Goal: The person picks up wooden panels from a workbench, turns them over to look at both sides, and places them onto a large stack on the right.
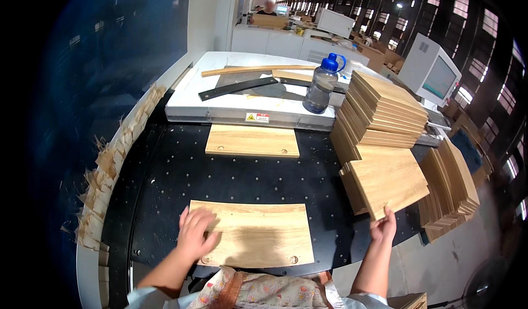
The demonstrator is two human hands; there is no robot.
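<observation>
A wood-grain board (258, 229) lies flat on the black table near my body, with two round holes along its near edge. My left hand (195, 233) rests at its left end, fingers stretched out and apart, gripping nothing. On the right, my right hand (384, 226) pinches the near corner of another wood-grain board (389, 178), which sits tilted against a low stack. Behind that board rises a tall stack of boards (379, 114). Farther off, a third board (252, 141) with two round holes lies partly under the white machine's edge.
The black table (220, 177) is dotted with small studs. A white machine housing (187, 108) spans its far side, holding a blue-capped bottle (320, 86) and dark metal bars (238, 88). More boards (448, 185) stand at right, near a monitor (432, 70). Torn brown strips (115, 155) line the left.
</observation>
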